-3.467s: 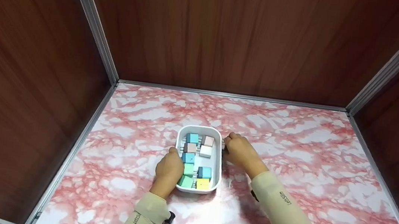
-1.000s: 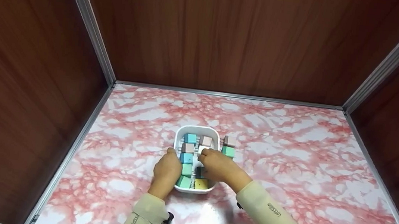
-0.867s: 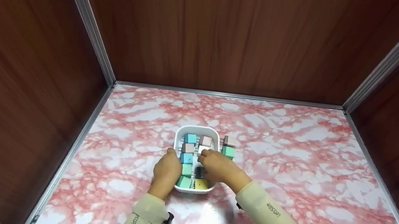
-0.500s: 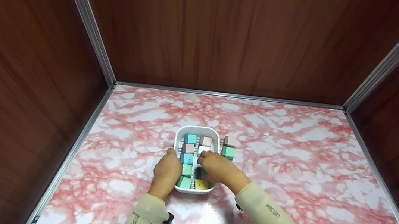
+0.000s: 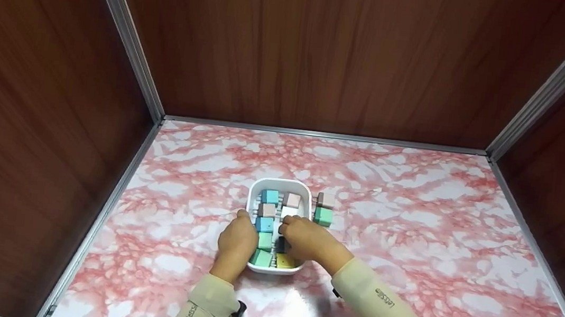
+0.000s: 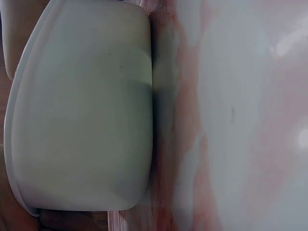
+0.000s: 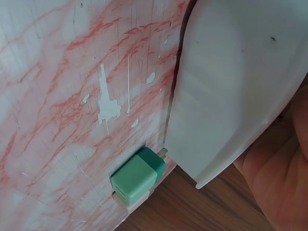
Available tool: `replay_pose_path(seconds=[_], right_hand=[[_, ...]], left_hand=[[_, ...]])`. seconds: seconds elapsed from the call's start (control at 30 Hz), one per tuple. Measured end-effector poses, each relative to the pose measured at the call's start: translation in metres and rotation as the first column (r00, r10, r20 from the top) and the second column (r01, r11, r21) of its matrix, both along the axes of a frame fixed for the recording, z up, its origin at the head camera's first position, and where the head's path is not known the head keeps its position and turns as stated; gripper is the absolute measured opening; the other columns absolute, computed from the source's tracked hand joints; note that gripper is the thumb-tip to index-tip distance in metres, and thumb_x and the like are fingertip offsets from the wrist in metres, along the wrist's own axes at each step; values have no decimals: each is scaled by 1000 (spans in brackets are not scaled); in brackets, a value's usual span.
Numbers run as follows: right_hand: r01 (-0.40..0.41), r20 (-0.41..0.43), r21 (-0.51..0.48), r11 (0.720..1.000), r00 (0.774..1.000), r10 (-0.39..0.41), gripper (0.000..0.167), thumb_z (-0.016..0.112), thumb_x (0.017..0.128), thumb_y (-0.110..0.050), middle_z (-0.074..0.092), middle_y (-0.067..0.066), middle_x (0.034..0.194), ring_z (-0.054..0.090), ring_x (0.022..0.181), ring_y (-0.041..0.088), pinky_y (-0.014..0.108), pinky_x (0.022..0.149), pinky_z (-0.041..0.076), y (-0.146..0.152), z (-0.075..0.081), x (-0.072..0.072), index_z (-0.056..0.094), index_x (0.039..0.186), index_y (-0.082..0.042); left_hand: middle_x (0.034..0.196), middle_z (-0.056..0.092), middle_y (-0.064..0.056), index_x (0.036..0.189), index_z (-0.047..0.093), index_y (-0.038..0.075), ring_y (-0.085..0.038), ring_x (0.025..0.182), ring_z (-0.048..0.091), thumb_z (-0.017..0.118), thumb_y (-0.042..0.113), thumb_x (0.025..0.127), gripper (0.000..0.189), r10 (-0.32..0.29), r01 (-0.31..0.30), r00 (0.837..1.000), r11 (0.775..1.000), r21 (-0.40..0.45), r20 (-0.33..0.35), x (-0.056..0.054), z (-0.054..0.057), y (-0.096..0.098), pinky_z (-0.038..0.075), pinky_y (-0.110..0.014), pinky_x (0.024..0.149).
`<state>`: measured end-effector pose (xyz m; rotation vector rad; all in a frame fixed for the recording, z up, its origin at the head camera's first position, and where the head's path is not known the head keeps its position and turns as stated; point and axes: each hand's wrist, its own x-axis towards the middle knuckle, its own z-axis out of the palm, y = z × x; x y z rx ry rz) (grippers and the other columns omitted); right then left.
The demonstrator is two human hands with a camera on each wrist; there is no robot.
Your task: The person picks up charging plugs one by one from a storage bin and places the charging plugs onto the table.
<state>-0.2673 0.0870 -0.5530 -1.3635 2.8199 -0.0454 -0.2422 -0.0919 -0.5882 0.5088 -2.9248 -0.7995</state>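
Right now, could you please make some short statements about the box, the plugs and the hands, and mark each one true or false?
1. A green plug lies on the table, outside the white box. True.
2. The yellow plug is at the far end of the white box. False: it is at the near end.
3. The left hand is at the left side of the white box. True.
4. The right hand lies flat on the table. False: it reaches over the right rim into the white box.
5. A pinkish plug lies beside the green one. True.

One tray [image 5: 274, 271], eleven visible plugs [image 5: 323, 216], two hands [image 5: 237, 238], two sleeves [image 5: 387, 311]
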Motion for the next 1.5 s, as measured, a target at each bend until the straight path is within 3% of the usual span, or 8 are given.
replay_pose_path(seconds=[0.4, 0.67, 1.33, 1.5], right_hand=[[29, 16, 1, 1000, 999, -29, 20, 81, 73, -16, 58, 3, 88, 59, 77, 22, 39, 75, 54, -2, -4, 0, 67, 86, -11], [34, 17, -22, 999, 999, -33, 23, 83, 70, -14, 59, 4, 90, 60, 80, 24, 40, 78, 53, -2, -4, 0, 67, 86, -10], [62, 38, -3, 998, 997, -62, 18, 80, 76, -11, 59, 3, 88, 58, 73, 21, 39, 73, 54, -6, -6, -1, 67, 88, -10], [54, 47, -15, 998, 997, -53, 21, 80, 72, -9, 56, 2, 87, 54, 71, 19, 38, 71, 53, -5, -7, -3, 65, 86, -12]], left_hand=[[98, 74, -18, 126, 55, -1, -36, 85, 72, 45, 14, 102, 29, 1, -1, 1000, 1000, 8, 26, 0, 0, 0, 54, -54, 71], [92, 74, -19, 114, 56, 0, -36, 82, 73, 47, 11, 102, 19, -10, 10, 1000, 1000, -6, -19, 1, 2, 0, 55, -55, 68], [95, 74, -18, 121, 56, 1, -36, 83, 72, 48, 12, 100, 25, 3, -3, 1000, 1000, 1, 7, 1, 3, 1, 54, -54, 70], [94, 74, -17, 119, 56, 1, -35, 83, 73, 48, 12, 101, 23, 2, -2, 1000, 1000, -2, 13, 1, 2, 0, 55, -54, 70]])
